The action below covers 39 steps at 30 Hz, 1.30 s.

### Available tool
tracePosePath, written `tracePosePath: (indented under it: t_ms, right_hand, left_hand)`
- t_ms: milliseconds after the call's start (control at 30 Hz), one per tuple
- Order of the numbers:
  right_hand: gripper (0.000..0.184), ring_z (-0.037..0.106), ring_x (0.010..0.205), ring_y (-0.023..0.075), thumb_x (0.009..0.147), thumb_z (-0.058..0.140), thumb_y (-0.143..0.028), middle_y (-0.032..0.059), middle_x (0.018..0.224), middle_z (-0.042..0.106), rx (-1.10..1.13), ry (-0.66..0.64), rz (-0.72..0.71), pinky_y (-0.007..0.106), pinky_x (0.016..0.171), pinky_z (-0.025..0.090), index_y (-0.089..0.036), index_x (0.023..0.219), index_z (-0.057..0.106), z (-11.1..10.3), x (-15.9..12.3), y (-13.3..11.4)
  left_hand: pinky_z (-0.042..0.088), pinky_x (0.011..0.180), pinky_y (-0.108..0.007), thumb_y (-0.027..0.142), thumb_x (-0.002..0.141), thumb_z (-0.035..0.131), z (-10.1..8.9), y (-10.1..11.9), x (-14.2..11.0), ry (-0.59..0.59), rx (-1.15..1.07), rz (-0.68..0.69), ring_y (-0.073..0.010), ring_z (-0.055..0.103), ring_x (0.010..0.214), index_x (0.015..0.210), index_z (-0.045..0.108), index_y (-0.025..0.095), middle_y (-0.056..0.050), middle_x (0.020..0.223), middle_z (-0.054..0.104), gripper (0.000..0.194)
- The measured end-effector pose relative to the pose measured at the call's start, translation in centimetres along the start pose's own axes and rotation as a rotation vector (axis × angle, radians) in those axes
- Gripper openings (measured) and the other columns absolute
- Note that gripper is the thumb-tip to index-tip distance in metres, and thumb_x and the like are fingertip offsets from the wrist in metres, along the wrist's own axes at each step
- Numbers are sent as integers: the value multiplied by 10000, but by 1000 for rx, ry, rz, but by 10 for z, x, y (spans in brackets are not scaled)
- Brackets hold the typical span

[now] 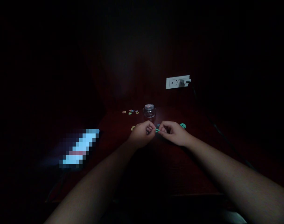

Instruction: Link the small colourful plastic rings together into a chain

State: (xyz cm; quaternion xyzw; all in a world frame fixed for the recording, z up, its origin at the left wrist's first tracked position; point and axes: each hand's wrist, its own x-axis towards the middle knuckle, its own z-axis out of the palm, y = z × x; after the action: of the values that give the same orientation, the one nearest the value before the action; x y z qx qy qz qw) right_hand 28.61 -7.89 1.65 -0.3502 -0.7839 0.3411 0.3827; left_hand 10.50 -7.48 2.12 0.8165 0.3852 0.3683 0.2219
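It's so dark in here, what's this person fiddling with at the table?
A person's left hand and right hand meet over a dark reddish table, pinching a small teal loop between their fingertips. Just behind stands a small clear jar, with a few more coloured loops scattered to its left and another teal one by the right hand. A wall socket with a plug sits behind, and a lit screen glows on the left.

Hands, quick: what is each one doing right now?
Left hand: closed, pinching one end of a small teal band.
Right hand: closed, pinching the same teal band from the other side.
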Motion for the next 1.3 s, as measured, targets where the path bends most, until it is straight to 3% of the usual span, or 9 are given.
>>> tracePosePath:
  t_ms: [500,1000,1300]
  right_hand:
    - [186,376,521,85,756,546,-333,-31,572,440,-16,1,1,213,481,306,-153,720,518,-1,-1,-4]
    - [119,375,544,85,774,525,-268,-32,597,432,-39,30,-17,209,499,309,-153,742,515,3,1,2]
    - [73,387,530,80,758,521,-222,-31,607,450,-62,46,4,202,481,309,-150,767,520,3,1,-1]
  left_hand:
    - [376,505,-165,193,743,500,0,3,0,-31,-33,-23,-56,456,532,771,521,141,19,639,539,63]
    - [388,511,-163,255,795,483,-2,3,-4,-71,-69,-16,-64,479,549,846,558,150,12,661,574,139]
    - [421,547,-165,253,768,532,2,-2,-2,-31,-82,-13,-74,531,600,824,581,151,-2,694,606,126]
